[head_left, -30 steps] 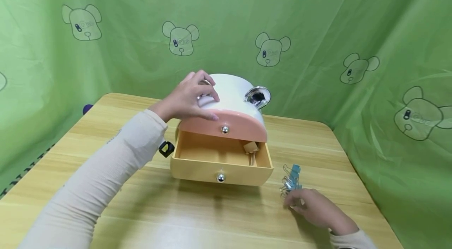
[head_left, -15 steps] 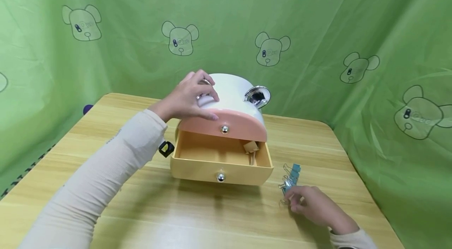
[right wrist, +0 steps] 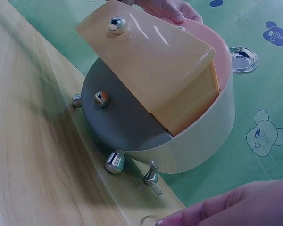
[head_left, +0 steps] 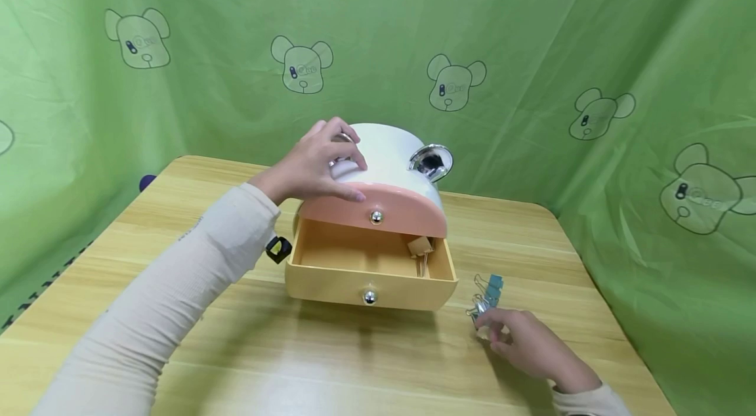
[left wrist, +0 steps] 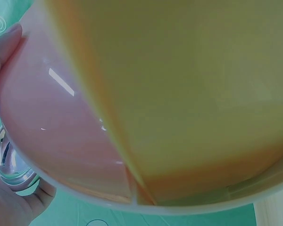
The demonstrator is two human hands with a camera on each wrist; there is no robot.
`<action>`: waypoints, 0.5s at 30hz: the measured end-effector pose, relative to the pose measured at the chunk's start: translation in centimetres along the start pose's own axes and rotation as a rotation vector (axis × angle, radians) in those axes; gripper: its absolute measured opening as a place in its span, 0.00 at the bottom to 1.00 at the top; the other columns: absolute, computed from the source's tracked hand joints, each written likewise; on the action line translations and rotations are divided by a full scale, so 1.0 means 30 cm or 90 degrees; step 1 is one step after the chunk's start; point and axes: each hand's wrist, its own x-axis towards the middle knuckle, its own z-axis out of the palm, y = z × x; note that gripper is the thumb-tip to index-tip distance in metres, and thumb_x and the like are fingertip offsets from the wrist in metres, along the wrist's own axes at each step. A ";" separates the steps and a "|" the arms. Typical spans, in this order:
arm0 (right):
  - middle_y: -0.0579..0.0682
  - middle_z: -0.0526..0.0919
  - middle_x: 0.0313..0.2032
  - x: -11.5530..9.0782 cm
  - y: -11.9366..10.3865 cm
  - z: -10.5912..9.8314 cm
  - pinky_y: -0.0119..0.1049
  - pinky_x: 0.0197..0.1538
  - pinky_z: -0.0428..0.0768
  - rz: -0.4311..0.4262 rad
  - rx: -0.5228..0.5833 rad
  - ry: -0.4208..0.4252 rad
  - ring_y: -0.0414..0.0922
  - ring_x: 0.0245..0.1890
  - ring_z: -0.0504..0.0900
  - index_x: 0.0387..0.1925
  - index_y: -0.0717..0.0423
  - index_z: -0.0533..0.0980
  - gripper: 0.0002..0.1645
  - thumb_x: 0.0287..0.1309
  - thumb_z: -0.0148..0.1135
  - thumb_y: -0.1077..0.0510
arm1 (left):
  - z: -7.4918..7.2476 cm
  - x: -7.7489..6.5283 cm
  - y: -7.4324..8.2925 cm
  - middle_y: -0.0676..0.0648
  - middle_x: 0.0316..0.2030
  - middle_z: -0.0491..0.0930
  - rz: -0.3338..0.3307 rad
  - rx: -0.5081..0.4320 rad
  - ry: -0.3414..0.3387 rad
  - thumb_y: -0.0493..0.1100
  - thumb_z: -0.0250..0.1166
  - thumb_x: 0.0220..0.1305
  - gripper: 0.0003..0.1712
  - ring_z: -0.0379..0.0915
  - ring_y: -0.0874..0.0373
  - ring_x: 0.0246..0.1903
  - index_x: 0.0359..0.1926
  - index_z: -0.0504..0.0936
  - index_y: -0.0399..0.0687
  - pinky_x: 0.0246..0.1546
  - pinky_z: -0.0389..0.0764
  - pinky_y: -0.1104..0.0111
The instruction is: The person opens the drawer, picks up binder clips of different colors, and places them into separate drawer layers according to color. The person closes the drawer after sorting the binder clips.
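A round storage box (head_left: 384, 147) with silver ears stands on the table. Its pink upper drawer (head_left: 401, 206) is in, and the yellow drawer (head_left: 331, 281) below is pulled out with a tan binder clip (head_left: 420, 246) inside at the right. My left hand (head_left: 319, 163) grips the box around its left ear, thumb on the pink front. Several blue binder clips (head_left: 493, 288) lie right of the box. Beside them my right hand (head_left: 525, 344) pinches a binder clip, mostly hidden by the fingers; a wire loop (right wrist: 148, 219) shows at the fingertips in the right wrist view.
The wooden table (head_left: 283, 363) has a green printed curtain (head_left: 378, 2) behind and along its sides. Under my left wrist shows a small black object (head_left: 278, 249) with a yellow mark. A grey bottom drawer (right wrist: 127, 113) sits below the yellow one, above silver feet (right wrist: 114, 162).
My right hand has shifted its fingertips slightly at the near end of the blue clips, and the clip there is now mostly covered by the fingers. The left hand and box stay put.
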 end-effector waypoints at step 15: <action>0.43 0.77 0.30 0.000 -0.006 0.006 0.31 0.26 0.75 0.028 0.010 0.023 0.35 0.23 0.72 0.45 0.58 0.79 0.17 0.51 0.64 0.70 | 0.002 -0.001 -0.004 0.48 0.55 0.67 0.002 0.004 0.002 0.61 0.79 0.39 0.27 0.58 0.52 0.52 0.39 0.85 0.54 0.51 0.65 0.56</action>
